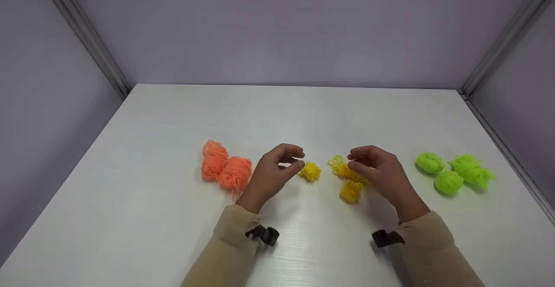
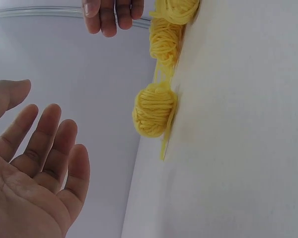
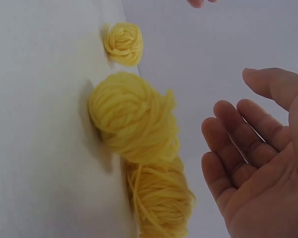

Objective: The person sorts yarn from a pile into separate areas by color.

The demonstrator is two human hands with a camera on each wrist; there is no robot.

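Three yellow yarn balls lie mid-table: a small one [image 1: 310, 171] just right of my left hand [image 1: 299, 158], a loose one [image 1: 342, 168] under the fingertips of my right hand [image 1: 352, 158], and another [image 1: 351, 190] nearer me. Both hands hover with relaxed, slightly curled fingers and hold nothing. In the left wrist view my left hand [image 2: 35, 106] shows a bare palm beside the small ball [image 2: 154, 109]. The right wrist view shows my right hand [image 3: 236, 91] just as bare, next to two bigger balls [image 3: 134, 116] [image 3: 161, 198].
A cluster of orange yarn balls [image 1: 225, 165] lies left of my left hand. Three green yarn balls [image 1: 448, 182] lie at the right, near the table's [image 1: 277, 113] right edge. Lilac walls with metal corner posts [image 1: 82, 31] close in the back and sides.
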